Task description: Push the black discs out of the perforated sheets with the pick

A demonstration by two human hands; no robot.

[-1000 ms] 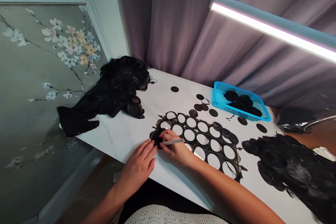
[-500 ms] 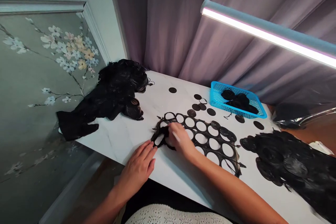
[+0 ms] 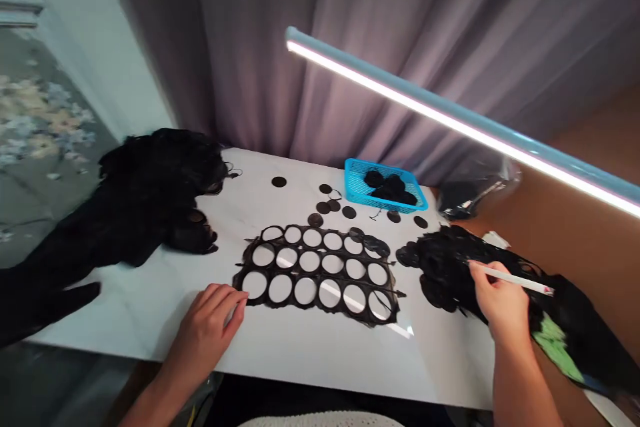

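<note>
A black sheet with rows of round holes lies flat on the white table. My left hand rests at the sheet's lower left corner, fingers loosely bent, holding nothing. At the right, my right hand is closed around a thin white stick and reaches to a heap of black pieces. Its fingertips meet the heap, and whether they also pinch a black piece cannot be made out. Loose black discs lie behind the sheet.
A blue basket with black bundles stands at the back. Another black heap covers the table's left end. A lit tube lamp hangs across the upper right. A clear plastic bag and green cloth are at the right.
My right hand has left the sheet for the right heap with the stick. The sheet's left end, bunched up before, now lies flat. The view has turned right.
</note>
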